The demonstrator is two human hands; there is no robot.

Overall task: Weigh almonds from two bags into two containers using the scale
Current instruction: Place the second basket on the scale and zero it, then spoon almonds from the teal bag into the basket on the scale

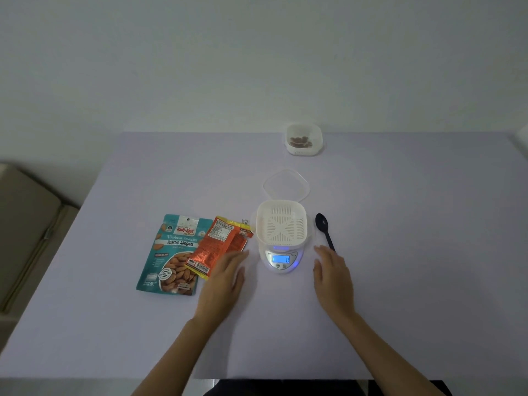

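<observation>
Two open, empty hands, left hand (225, 277) and right hand (331, 271), rest flat either side of the scale (281, 260), which carries an empty white container (281, 222).

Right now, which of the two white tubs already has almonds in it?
The far container at the table's back edge holds a few brown almonds. The near container sits empty on the scale, whose display reads 0.

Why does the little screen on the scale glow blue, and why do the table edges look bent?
In the head view, the scale has a lit blue display that casts a faint glow around it in the dim, even light; the wide-angle lens bows the table edges outward; the far container looks soft.
</observation>
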